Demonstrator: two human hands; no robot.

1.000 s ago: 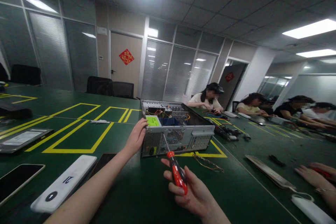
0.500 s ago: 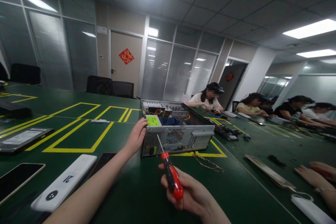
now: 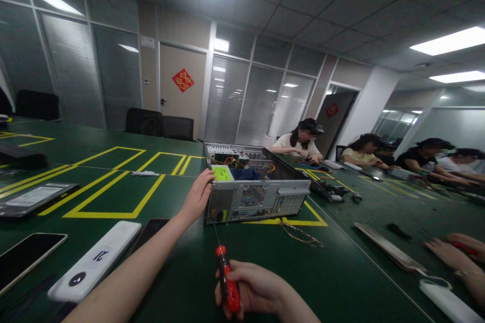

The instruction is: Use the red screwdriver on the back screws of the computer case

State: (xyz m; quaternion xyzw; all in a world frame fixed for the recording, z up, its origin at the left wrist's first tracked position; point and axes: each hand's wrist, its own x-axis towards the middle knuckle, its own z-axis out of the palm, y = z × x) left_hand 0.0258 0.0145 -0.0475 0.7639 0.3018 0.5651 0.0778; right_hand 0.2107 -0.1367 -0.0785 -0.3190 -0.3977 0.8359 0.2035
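An open computer case (image 3: 273, 189) lies on the green table (image 3: 166, 262), its rear panel toward me. Inside its left end sits a power supply with a bright green label (image 3: 222, 173). My left hand (image 3: 197, 193) grips the case's left corner, fingers over the top edge beside the label. In my right hand (image 3: 248, 287) is a screwdriver (image 3: 228, 282) with a red and black handle, fingers closed round it. Its shaft points up and away, the tip close to the lower left corner of the rear panel. Whether the tip touches the metal I cannot tell.
To the left lie a white power bank (image 3: 94, 261), a phone (image 3: 28, 261) and a hard drive (image 3: 36, 200). A loop of wires (image 3: 301, 234) lies before the case. Dark parts (image 3: 329, 191) sit on its right. Another person's hands (image 3: 454, 255) are at far right; several people work beyond.
My right hand has moved the screwdriver down and slightly left, from the middle of the power supply's rear to the panel's lower left corner. My left hand stays on the case.
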